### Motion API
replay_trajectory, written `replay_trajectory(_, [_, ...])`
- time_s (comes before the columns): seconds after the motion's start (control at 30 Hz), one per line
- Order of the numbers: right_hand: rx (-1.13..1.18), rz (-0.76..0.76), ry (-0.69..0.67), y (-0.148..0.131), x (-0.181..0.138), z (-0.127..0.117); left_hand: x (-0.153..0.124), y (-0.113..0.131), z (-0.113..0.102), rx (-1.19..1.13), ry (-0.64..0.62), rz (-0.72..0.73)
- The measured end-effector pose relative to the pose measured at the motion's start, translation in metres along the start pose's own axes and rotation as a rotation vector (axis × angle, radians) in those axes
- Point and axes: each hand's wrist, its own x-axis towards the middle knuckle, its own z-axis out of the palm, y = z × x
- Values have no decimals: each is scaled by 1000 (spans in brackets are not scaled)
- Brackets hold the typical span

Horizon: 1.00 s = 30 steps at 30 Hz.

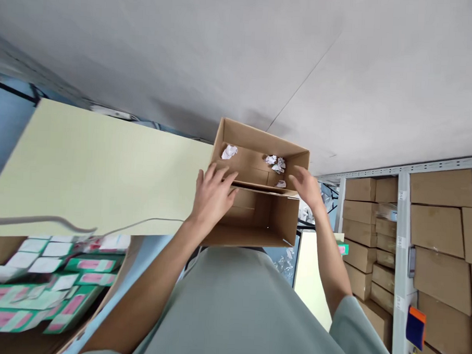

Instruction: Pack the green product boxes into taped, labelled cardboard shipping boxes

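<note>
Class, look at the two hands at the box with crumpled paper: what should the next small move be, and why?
Probably the right hand should nudge one crumpled paper ball toward the middle of the farther cardboard box: several balls gather near its right end, close to that hand, while another ball lies at the left, with brown floor showing between.

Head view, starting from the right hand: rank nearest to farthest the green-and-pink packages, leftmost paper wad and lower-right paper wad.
1. Lower-right paper wad: just left of the right hand, inside the upper box.
2. Leftmost paper wad: that box's left end.
3. Green-and-pink packages: far lower left.
</note>
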Motion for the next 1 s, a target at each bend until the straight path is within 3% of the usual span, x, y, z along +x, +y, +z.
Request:
replay_trajectory(0.13, [-443,141,-424,-6,98,40,4,-9,11,50,-23,25])
replay_trajectory(0.27, [-547,249,-570,2,164,86,3,-14,11,93,-23,51])
replay_trajectory(0.4, [-577,258,-629,18,186,114,3,-14,14,88,-4,31])
replay_trajectory(0.57, [-621,224,-592,25,181,124,3,-14,16,69,7,2])
replay_trajectory(0.7, [-636,204,-605,14,172,108,2,-13,17,55,6,-13])
replay_trajectory(0.8, [-635,174,-575,2,155,78,2,-12,18,31,19,-28])
replay_trajectory(0.9, [-546,100,-426,-6,118,33,1,-10,19,11,25,-30])
replay_trajectory(1.0, [-275,-25,-218,-11,53,-12,1,-6,19,-8,15,-53])
